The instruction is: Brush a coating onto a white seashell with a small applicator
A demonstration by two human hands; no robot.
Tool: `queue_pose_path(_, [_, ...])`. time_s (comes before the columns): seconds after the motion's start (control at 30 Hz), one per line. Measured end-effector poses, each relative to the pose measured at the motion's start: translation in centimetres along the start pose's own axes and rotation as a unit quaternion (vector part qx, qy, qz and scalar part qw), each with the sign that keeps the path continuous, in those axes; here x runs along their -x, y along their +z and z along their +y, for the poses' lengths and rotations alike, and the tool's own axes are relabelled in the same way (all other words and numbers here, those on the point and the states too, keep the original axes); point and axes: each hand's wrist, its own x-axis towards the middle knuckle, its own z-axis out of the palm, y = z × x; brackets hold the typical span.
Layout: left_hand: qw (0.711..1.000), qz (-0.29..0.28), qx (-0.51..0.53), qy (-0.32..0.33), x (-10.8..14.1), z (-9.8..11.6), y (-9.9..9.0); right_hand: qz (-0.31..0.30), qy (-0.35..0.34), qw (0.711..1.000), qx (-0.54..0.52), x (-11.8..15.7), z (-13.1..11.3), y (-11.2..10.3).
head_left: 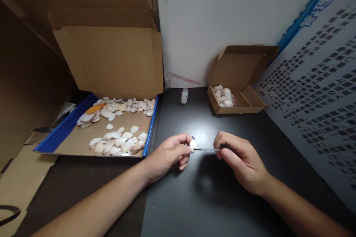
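Small white shell (pixel 193 145): above black tabletop (pixel 172 207), pinched by fingers of left hand (pixel 174 150). Pale-stemmed, black-capped brush (pixel 207 150): pinched by fingers of right hand (pixel 240 155), tip at shell; piece apparently unfinished. Left, blue-sided cardboard box (pixel 75 139): loose shells (pixel 120 142), completion unclear.

Left hand (pixel 172 152) pinching shell (pixel 193 144), right hand (pixel 243 159) holding brush (pixel 208 150) (black-capped), bottle (pixel 184 96) beyond

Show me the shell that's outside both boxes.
The small white shell pinched in the left hand, by the thin brush; other visible shells lie inside the left box or the right box.
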Motion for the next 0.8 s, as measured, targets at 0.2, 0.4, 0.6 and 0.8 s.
queue_pose_path(0.2, [1.0, 0.0, 0.027, 0.001, -0.01, 0.26, 0.06, 0.034, 0.03, 0.998, 0.051, -0.3, 0.28, 0.02])
queue_pose_path(0.4, [0.999, 0.007, 0.044, 0.0, 0.04, 0.27, 0.02, 0.019, 0.01, 1.0, 0.011, -0.25, 0.33, 0.1])
queue_pose_path(0.6, [0.999, 0.007, 0.047, 0.003, -0.12, 0.2, -0.04, 0.045, 0.024, 0.998, 0.045, -0.14, 0.44, 0.03])
queue_pose_path(0.8, [0.998, 0.013, 0.054, 0.001, -0.2, 0.21, 0.03, 0.0, 0.007, 1.0, 0.019, -0.24, 0.35, 0.15])
